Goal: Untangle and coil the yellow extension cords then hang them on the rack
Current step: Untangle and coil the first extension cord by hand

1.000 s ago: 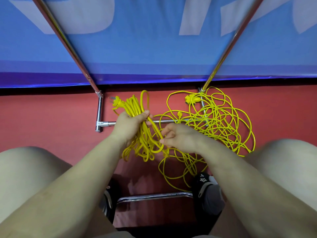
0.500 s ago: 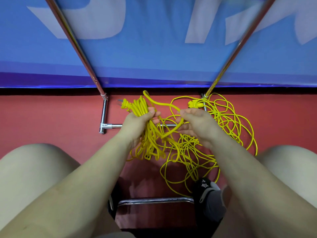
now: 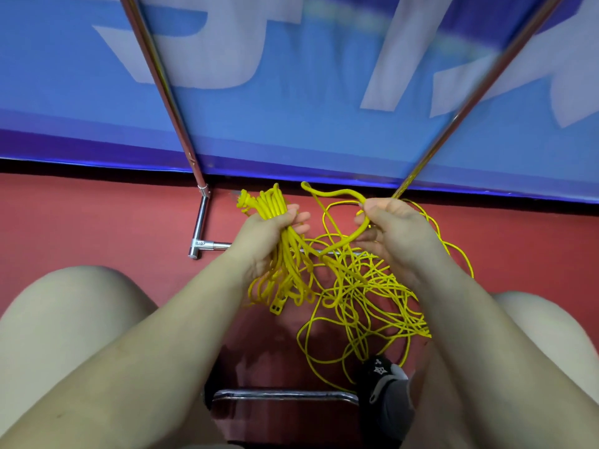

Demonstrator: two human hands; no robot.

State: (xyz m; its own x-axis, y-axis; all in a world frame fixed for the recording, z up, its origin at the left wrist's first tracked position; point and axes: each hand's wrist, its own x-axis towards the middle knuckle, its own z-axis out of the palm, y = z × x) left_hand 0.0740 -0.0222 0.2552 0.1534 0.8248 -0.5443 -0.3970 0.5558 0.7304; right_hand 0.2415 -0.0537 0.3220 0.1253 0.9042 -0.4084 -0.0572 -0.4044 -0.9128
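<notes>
Coiling partly done. Left hand [image 3: 265, 234] grips a bundle of finished loops [image 3: 285, 264]; right hand [image 3: 393, 228] pinches the next thick strand [image 3: 337, 197]. Loose tangle [image 3: 372, 296] remains on the floor [image 3: 97, 222]. Rack [image 3: 168, 92] holds nothing in view.

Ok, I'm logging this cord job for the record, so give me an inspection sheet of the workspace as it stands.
Surface: red floor, bare apart from the items below.
Job's things: coiled yellow bundle, plug at its top; loose yellow tangle on the floor; chrome rack, nothing hung on it.
Clutter: nothing seen.
Grippers: left hand grips the coiled bundle; right hand pinches a thick cord loop running to the bundle.
Cables: the tangle is unsorted and overlaps the rack's base bar.
Surroundings: blue banner behind the rack; bare knees; black and grey shoe; metal bar near the feet.
</notes>
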